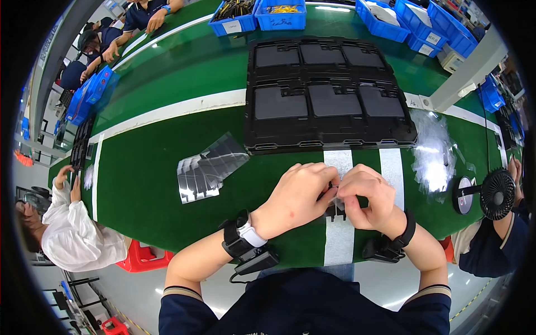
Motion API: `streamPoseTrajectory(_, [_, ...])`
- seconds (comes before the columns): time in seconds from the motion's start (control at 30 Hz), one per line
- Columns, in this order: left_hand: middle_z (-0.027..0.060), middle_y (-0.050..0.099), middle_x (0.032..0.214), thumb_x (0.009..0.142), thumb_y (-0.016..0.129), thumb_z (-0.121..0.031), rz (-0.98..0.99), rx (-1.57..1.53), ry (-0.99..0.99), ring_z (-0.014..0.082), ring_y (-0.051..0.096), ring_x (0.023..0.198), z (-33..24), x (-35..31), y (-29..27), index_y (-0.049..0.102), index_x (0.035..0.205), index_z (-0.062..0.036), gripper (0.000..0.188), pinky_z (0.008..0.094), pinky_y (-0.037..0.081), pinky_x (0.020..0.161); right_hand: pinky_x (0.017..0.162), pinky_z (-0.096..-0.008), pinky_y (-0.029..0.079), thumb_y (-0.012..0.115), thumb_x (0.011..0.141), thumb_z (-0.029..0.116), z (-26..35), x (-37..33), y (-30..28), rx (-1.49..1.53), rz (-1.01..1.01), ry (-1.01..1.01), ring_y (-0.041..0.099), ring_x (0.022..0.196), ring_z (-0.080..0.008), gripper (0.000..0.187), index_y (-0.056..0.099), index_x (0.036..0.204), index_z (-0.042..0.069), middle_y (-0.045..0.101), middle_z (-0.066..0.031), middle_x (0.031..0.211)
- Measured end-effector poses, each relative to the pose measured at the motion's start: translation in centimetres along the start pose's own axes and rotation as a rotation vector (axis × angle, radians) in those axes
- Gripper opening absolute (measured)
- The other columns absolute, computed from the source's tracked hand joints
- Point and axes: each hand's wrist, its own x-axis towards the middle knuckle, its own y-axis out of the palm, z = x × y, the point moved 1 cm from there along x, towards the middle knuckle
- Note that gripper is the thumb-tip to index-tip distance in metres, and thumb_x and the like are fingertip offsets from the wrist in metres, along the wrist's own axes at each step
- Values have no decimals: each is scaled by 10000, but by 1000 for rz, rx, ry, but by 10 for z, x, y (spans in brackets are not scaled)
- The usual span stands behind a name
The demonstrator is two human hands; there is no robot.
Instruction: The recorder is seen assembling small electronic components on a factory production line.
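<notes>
My left hand (301,192) and my right hand (371,198) meet above a pale strip on the green table, fingertips nearly touching. Between them is a small black part (336,213) with notched lower edges, mostly covered by my fingers. My left thumb and forefinger are closed on it. A scrap of clear film (338,204) shows at the part, by the pinched fingers of my right hand. Left of my hands lies a fanned stack of clear film sheets (204,173) with dark-edged strips.
Beyond my hands stands a black tray (329,132) with grey panels in its compartments. Loose clear films (434,159) are heaped at the right, beside a small black fan (497,194). Blue bins (282,15) line the far side. Co-workers sit left, right and far left.
</notes>
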Motion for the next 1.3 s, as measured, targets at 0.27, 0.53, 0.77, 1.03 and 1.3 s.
streamPoseTrajectory(0.27, [77,547,731,635,656,-95,1,19,31,277,557,751,0,0,-1,553,853,-62,243,375,407,660,561,-284,445,683,518,-8,4,-2,4,-147,89,-184,547,683,-183,310,649,804,108,546,-13,816])
streamPoseTrajectory(0.53, [68,557,794,528,688,-164,47,24,32,285,556,791,5,0,1,544,891,-82,399,383,415,687,611,-295,451,730,516,77,11,-5,12,-185,137,-221,529,724,-176,307,692,809,160,506,2,825])
streamPoseTrajectory(0.77, [67,544,700,705,642,-114,-33,7,60,254,561,712,4,0,3,548,814,-64,153,360,399,639,599,-292,454,743,517,92,8,-9,11,-188,112,-214,505,684,-186,344,723,855,152,482,-7,805])
streamPoseTrajectory(1.03, [58,545,702,707,640,-106,-44,5,72,247,562,709,5,0,4,547,813,-67,146,355,397,634,549,-276,447,741,543,67,7,-6,12,-156,87,-194,508,653,-164,309,716,846,118,500,-1,805])
streamPoseTrajectory(1.3, [50,559,773,569,692,-135,18,35,38,260,563,767,9,-1,6,550,883,-90,347,364,427,686,542,-276,445,741,551,60,6,-7,12,-150,93,-190,508,648,-159,309,715,853,120,507,-1,802])
